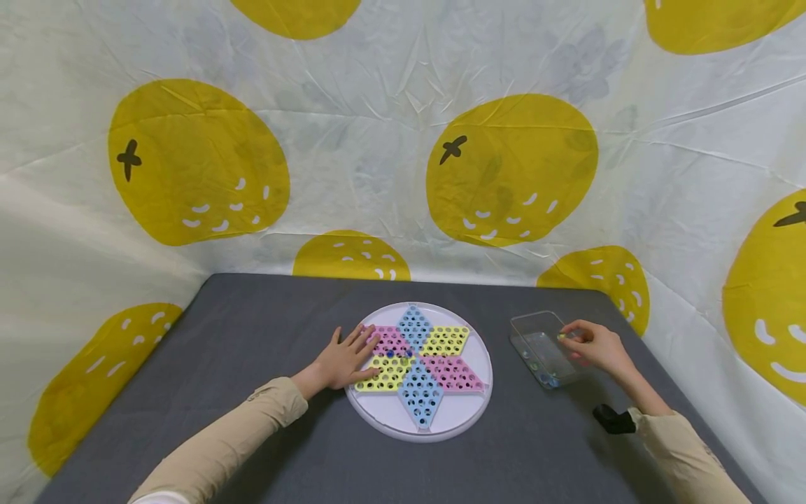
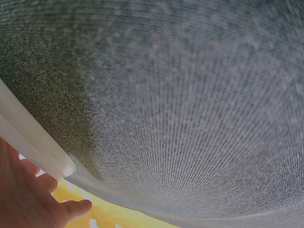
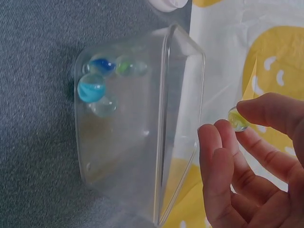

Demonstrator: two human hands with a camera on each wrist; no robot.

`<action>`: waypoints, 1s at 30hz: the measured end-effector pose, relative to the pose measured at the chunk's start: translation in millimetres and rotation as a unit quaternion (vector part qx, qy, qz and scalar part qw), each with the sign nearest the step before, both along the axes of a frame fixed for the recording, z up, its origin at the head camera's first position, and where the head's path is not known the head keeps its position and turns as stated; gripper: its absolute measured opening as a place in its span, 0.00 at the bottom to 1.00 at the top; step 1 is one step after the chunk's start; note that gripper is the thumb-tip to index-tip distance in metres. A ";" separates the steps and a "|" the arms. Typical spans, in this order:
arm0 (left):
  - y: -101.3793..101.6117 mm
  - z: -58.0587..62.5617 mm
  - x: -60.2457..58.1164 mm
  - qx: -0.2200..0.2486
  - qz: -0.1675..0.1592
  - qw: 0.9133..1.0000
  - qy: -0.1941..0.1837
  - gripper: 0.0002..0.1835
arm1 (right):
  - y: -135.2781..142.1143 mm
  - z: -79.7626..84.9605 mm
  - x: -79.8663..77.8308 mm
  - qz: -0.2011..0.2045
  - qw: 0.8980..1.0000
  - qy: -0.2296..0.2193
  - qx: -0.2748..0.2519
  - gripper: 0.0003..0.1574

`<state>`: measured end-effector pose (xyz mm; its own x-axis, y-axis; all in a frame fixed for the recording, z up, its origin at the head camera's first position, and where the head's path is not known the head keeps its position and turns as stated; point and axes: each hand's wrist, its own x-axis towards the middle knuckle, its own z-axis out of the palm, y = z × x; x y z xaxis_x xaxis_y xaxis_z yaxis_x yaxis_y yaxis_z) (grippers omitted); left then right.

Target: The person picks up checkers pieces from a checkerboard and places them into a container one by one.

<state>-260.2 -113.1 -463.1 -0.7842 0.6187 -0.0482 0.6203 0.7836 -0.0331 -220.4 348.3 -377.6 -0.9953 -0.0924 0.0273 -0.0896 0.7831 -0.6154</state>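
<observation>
Between thumb and fingertips my right hand (image 3: 256, 161) pinches a clear marble (image 3: 238, 119) with a yellow swirl, held above the rim of a clear plastic box (image 3: 128, 147). Inside that box lie several marbles, among them a light blue one (image 3: 91, 88), a dark blue one (image 3: 102, 65) and a green one (image 3: 125, 65). My left hand (image 1: 345, 358) lies with fingers spread over the left side of a round white Chinese checkers board (image 1: 378, 413). A few marbles, including a dark blue marble (image 1: 390, 354), sit in the board's holes near its centre.
Both the board and the box stand on a dark grey cloth-covered table (image 1: 264, 322). A white curtain (image 1: 359, 161) with large yellow fruit prints hangs behind it and at both sides. Something black (image 1: 613, 419) sits at the right wrist.
</observation>
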 end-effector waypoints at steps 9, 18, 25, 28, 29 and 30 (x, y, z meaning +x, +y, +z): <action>-2.7 -9.7 -3.5 0.030 -0.010 0.999 0.010 0.40 | 6.2 -4.6 -1.4 -0.006 1.000 -0.024 0.004 0.22; 1.0 2.0 0.4 -0.002 -0.004 1.000 -0.001 0.39 | 5.5 -7.1 -2.0 -0.002 1.000 -0.022 0.003 0.22; 0.9 3.9 1.5 -0.002 -0.001 1.000 -0.002 0.39 | 5.4 -9.7 -2.8 -0.002 1.000 -0.024 0.006 0.22; 0.6 3.5 1.5 0.002 0.000 1.000 -0.003 0.39 | 5.3 -10.6 -3.1 0.000 1.000 -0.022 0.007 0.22; 0.6 3.3 1.5 0.003 0.000 1.000 -0.003 0.39 | 5.1 -10.8 -3.1 0.000 1.000 -0.022 0.006 0.22; 0.5 3.1 1.6 0.005 0.000 1.000 -0.004 0.39 | 4.9 -10.8 -3.1 0.000 1.000 -0.023 0.006 0.22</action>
<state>-258.6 -112.6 -460.0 -0.7834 0.6197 -0.0471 0.6210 0.7835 -0.0204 -223.5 353.1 -388.4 -0.9955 -0.0933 -0.0191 -0.0624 0.7906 -0.6091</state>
